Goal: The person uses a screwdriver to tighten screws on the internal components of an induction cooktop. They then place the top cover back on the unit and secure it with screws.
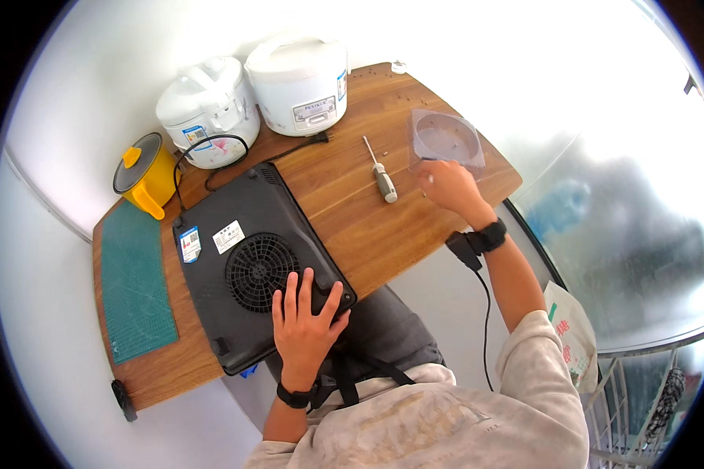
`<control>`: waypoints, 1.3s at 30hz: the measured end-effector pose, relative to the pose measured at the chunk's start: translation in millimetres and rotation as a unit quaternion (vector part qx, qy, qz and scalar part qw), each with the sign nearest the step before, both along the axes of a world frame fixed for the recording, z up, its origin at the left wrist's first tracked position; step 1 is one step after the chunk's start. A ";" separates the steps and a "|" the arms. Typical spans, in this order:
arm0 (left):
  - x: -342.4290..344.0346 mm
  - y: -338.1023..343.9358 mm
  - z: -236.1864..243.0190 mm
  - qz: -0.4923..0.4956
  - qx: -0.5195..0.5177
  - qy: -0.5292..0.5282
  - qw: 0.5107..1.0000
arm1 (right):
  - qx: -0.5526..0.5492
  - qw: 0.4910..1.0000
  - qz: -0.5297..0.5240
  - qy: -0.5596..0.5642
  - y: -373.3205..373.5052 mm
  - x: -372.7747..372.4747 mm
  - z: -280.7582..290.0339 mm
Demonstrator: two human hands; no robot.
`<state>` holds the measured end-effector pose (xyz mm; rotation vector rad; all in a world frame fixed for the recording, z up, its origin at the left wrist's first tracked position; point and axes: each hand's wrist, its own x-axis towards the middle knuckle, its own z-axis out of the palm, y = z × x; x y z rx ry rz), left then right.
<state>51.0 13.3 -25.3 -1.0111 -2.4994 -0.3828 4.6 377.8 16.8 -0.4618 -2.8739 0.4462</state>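
Note:
A black induction cooker (203, 270) lies upside down on the wooden table, its round fan grille and stuck-on labels facing up. My left hand (305, 324) rests on its near right part with fingers spread, the fingertips by the grille. Over the table's right side, my right hand (450, 187) is closed at the near edge of a clear plastic tray (481, 160) with a round recess. What its curled fingers hold, if anything, is hidden. Between the cooker and the tray lies a screwdriver (383, 186) with a grey and white handle.
Two white rice cookers (211, 117) stand at the back, beside a yellow pot (152, 180) with a dark lid. A green cutting mat (137, 289) covers the left end of the table (352, 211). The cooker's black cord (289, 148) loops behind it. Small screws lie scattered at the far right.

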 end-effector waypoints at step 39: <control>41.4 -185.2 -1.1 0.288 0.523 -0.404 0.693 | 0.009 0.995 0.101 0.014 -47.8 -33.2 1.7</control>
